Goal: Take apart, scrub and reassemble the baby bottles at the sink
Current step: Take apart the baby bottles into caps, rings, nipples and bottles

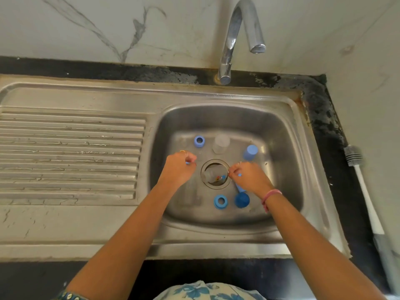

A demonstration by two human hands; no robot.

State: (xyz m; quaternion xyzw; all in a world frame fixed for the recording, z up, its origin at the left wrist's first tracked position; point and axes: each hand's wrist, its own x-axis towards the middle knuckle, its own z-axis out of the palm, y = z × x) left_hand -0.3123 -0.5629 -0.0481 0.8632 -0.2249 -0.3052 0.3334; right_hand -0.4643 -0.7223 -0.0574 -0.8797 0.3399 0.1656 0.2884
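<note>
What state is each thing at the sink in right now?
Curved chrome tap: no water running.
Far blue screw ring: detached, lying flat.
Near blue screw ring: detached, lying flat.
Clear plastic bottle: open, ring off.
Left hand: pinching a small blue piece.
Right hand: pinching a small blue piece.

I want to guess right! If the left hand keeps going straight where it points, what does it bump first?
Probably the blue screw ring, just beyond the left hand toward the sink's back wall, though depth is hard to judge.
</note>
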